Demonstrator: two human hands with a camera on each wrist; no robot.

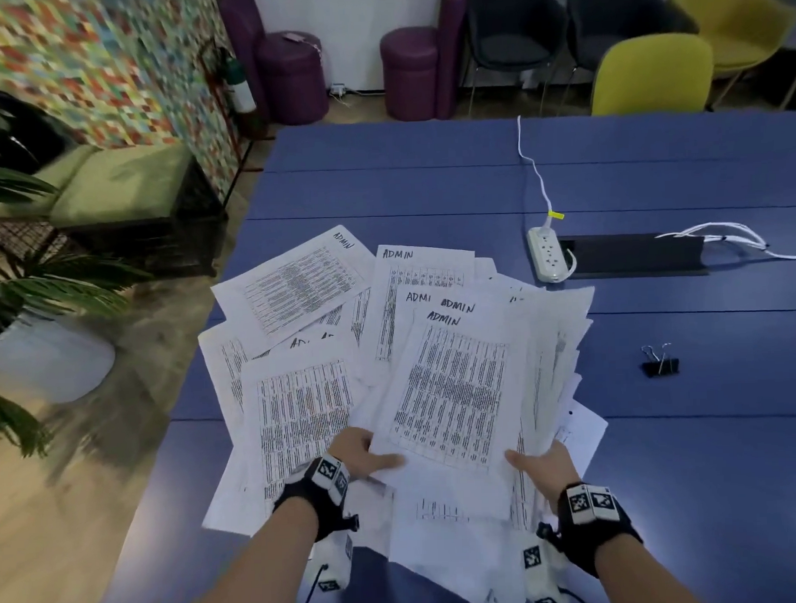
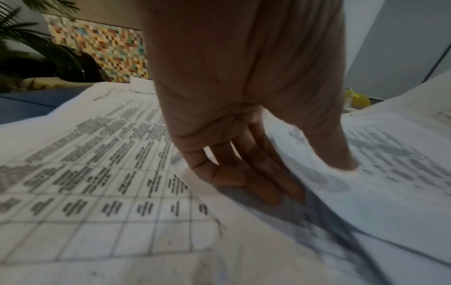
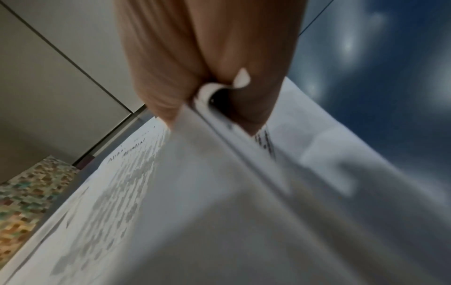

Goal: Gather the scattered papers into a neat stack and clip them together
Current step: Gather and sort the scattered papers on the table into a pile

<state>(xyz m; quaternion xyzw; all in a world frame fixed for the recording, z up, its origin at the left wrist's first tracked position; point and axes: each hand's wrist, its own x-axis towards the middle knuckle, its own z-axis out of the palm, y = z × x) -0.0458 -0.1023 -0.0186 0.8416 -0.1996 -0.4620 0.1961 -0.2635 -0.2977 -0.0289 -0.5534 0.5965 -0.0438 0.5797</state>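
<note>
Several printed sheets marked ADMIN lie fanned across the blue table (image 1: 663, 450). A loose bundle of these papers (image 1: 458, 389) is held up at its near edge by both hands. My left hand (image 1: 361, 451) pinches the bundle's left corner, thumb on top and fingers (image 2: 244, 173) tucked under the sheets (image 2: 366, 173). My right hand (image 1: 542, 467) grips the right corner, with the paper edges (image 3: 219, 125) squeezed between thumb and fingers (image 3: 171, 86). More sheets (image 1: 296, 286) lie flat to the left. A black binder clip (image 1: 660, 364) sits alone on the table to the right.
A white power strip (image 1: 549, 253) with its cable and a black cable hatch (image 1: 633, 254) sit behind the papers. Yellow and dark chairs stand past the far edge. A potted plant (image 1: 21, 287) and green bench are off the table's left side.
</note>
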